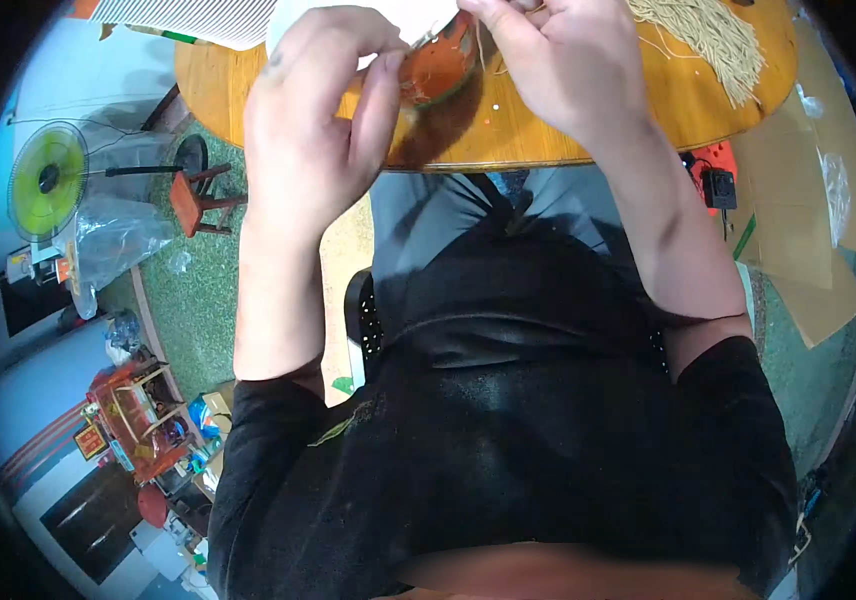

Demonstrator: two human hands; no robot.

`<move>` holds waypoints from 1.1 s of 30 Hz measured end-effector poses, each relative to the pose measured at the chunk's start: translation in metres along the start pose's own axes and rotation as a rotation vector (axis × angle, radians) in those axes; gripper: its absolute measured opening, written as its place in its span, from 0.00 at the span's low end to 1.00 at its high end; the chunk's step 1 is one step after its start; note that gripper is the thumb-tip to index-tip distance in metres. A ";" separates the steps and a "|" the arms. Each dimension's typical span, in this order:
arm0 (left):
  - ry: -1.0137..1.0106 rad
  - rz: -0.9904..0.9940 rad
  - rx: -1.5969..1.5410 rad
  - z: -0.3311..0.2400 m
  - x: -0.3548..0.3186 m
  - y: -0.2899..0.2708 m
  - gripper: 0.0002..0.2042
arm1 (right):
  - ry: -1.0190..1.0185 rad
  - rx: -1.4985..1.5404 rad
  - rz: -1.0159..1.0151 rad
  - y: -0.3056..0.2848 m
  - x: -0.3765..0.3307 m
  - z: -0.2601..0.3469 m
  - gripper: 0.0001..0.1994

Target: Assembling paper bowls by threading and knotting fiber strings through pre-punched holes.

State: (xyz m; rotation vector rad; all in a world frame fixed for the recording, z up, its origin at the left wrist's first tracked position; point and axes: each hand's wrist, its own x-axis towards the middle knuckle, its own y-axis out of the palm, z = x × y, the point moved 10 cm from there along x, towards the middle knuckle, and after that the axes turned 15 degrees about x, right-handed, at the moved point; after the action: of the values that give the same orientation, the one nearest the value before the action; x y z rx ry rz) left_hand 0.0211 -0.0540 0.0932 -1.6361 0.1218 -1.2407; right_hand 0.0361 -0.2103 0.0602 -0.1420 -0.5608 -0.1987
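My left hand (313, 120) and my right hand (553, 65) are both raised over the near edge of a round wooden table (538, 135). Between them they hold a small orange-red curved piece (438, 65), the left fingers pinching its left side and the right fingers closed on its right side along with a thin pale strand. A bundle of pale yellow fibre strands (713, 35) lies on the table just right of my right hand. Something white (388, 15) sits behind the orange piece, mostly hidden by my hands.
A green standing fan (48, 180) and a small red wooden stool (193, 200) stand on green flooring to the left. Flat cardboard sheets (813, 200) lie on the floor at the right. A red cluttered stand (133, 420) is at lower left.
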 end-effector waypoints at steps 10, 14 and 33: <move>0.154 0.056 -0.153 -0.010 -0.013 0.008 0.08 | -0.316 -0.103 -0.048 -0.003 -0.005 0.021 0.03; 0.109 0.113 -0.182 -0.011 -0.012 0.002 0.06 | -0.334 -0.031 0.014 -0.002 -0.005 0.026 0.03; -0.794 0.418 -0.695 0.028 0.003 0.053 0.04 | -0.724 -0.056 0.026 -0.005 -0.051 0.026 0.07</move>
State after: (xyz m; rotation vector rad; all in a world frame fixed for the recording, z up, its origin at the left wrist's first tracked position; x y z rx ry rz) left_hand 0.0680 -0.0621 0.0570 -2.4261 0.4014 -0.1590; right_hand -0.0203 -0.2030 0.0550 -0.2791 -1.2736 -0.1338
